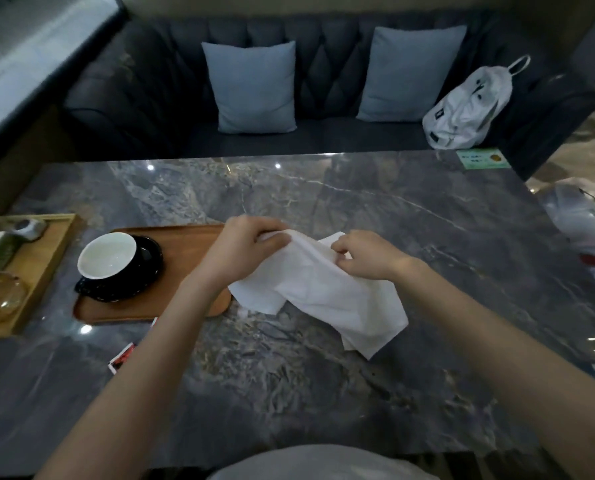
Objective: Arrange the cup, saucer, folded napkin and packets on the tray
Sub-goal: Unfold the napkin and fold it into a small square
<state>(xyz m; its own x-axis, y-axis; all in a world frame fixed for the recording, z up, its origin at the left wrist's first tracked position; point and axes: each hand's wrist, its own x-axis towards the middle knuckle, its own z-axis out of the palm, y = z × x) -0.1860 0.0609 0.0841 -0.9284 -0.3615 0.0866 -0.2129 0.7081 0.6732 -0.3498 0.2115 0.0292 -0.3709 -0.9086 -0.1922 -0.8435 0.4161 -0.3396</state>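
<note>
A white cloth napkin hangs crumpled between both hands just above the marble table. My left hand pinches its upper left edge over the right end of the tray. My right hand grips the upper right edge. The brown wooden tray lies left of centre. On its left part a cup, black outside and white inside, sits on a black saucer. A red and white packet lies on the table in front of the tray, and a corner of another packet shows beside my left forearm.
A lighter wooden tray with a glass item and other objects stands at the far left. A plastic bag sits at the table's right edge. Behind the table is a dark sofa with two blue cushions and a white bag.
</note>
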